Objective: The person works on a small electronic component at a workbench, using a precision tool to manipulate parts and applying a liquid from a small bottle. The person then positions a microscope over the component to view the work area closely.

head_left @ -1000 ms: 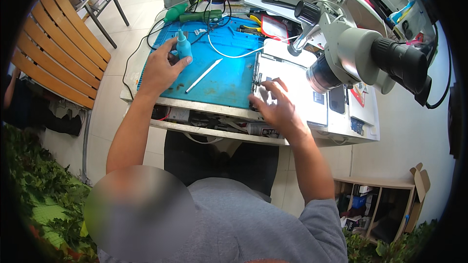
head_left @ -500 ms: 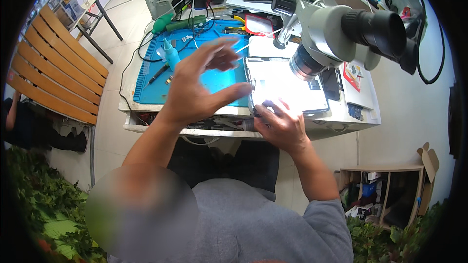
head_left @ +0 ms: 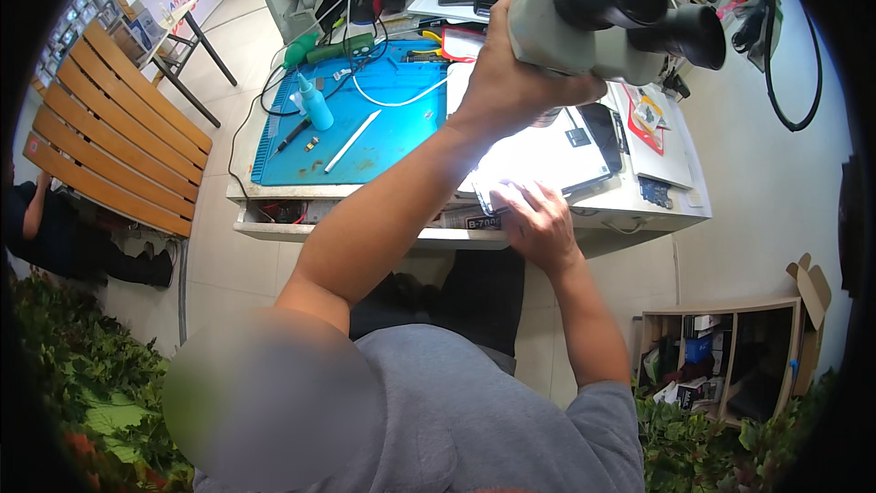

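Observation:
My left hand point(head_left: 520, 91) is closed around the body of a grey stereo microscope point(head_left: 557, 32) with black eyepieces, fingers on its far side and thumb beneath the eyepiece end. Below it lies a flat, tablet-like device point(head_left: 557, 160) with a dark rim, so brightly lit that its surface is mostly washed out. At the near left corner of that device, my right hand point(head_left: 538, 219) grips the edge with bent fingers; what the fingertips touch underneath is hidden. The microscope and my left arm cover the device's far part.
A blue work mat point(head_left: 401, 128) holds a light-blue squeeze bottle point(head_left: 316, 102), a white stick point(head_left: 352, 141) and a dark pen-like tool point(head_left: 292, 139). Below the desk edge, a drawer point(head_left: 365, 230) stands partly pulled out. A dark phone-like slab point(head_left: 602, 132) lies right of the device.
My left hand has gone from open above the mat to holding the microscope, whose head has shifted left and farther away. The white stick is now uncovered. My right hand stays at the device's edge.

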`<state>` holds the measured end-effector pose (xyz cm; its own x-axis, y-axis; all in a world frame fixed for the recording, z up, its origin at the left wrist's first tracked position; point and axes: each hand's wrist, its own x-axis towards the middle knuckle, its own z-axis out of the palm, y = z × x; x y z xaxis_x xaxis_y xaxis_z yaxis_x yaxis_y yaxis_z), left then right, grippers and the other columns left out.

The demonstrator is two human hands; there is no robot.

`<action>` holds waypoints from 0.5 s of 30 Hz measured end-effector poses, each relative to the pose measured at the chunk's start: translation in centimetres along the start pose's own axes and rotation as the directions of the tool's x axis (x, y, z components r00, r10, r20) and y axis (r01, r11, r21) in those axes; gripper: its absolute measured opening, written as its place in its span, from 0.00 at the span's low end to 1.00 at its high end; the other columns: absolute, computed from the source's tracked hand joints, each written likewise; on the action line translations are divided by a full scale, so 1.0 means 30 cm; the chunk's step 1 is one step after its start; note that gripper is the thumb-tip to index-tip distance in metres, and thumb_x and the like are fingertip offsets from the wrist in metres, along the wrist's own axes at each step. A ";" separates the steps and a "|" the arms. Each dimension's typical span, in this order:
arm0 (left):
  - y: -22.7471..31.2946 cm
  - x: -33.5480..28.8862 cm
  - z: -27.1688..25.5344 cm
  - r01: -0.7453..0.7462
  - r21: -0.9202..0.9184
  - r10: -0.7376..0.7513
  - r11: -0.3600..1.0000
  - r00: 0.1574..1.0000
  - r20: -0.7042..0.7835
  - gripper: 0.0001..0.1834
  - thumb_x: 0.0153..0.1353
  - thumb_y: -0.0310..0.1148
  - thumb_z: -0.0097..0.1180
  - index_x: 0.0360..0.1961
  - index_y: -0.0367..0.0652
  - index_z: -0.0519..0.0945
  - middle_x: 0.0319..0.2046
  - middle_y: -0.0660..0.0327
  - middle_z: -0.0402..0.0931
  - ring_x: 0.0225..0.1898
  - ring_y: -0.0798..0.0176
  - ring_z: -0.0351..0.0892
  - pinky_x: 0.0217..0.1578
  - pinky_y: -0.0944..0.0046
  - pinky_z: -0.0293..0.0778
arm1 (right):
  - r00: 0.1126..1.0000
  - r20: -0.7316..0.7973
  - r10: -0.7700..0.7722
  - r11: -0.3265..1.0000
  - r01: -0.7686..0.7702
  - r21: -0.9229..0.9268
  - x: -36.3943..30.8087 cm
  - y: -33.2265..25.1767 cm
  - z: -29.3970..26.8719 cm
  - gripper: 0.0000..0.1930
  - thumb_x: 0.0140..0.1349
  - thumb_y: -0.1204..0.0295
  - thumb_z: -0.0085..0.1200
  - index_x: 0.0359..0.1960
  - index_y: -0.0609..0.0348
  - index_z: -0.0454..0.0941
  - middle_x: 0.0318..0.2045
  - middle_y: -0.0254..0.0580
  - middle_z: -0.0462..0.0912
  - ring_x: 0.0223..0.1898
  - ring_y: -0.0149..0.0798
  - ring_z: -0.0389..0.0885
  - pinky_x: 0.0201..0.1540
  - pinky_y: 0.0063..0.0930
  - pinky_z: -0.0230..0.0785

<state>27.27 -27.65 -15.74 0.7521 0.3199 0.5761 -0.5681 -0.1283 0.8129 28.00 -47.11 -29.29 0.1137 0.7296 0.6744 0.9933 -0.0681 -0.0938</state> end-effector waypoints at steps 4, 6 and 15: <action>0.076 -0.004 -0.029 0.111 -0.070 -0.105 0.991 0.990 0.093 0.59 0.43 0.33 0.90 0.74 0.36 0.65 0.58 0.54 0.82 0.58 0.60 0.86 0.61 0.56 0.83 | 0.999 0.037 -0.020 0.999 0.018 0.046 -0.006 0.015 0.029 0.18 0.65 0.79 0.66 0.56 0.52 0.90 0.58 0.42 0.91 0.63 0.49 0.88 0.65 0.46 0.81; 0.115 -0.021 -0.048 0.122 -0.057 -0.115 0.991 0.988 0.105 0.51 0.44 0.32 0.89 0.69 0.37 0.74 0.55 0.57 0.85 0.56 0.62 0.87 0.58 0.56 0.84 | 0.998 0.009 -0.065 0.998 0.065 0.013 -0.004 -0.002 0.040 0.17 0.65 0.77 0.66 0.55 0.53 0.90 0.59 0.41 0.91 0.62 0.48 0.88 0.63 0.46 0.82; 0.150 -0.077 -0.178 0.123 -0.060 -0.113 0.991 0.982 0.153 0.30 0.50 0.30 0.86 0.56 0.39 0.89 0.45 0.59 0.91 0.48 0.63 0.91 0.53 0.58 0.84 | 0.984 0.020 -0.179 0.983 0.179 0.034 -0.040 -0.035 0.013 0.18 0.62 0.75 0.69 0.54 0.52 0.88 0.58 0.39 0.89 0.61 0.48 0.86 0.59 0.50 0.80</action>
<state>21.19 -23.96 -13.88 0.8536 0.1848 0.4870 -0.4901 -0.0319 0.8711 26.80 -47.65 -30.30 -0.0669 0.7436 0.6652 0.9963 0.0863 0.0037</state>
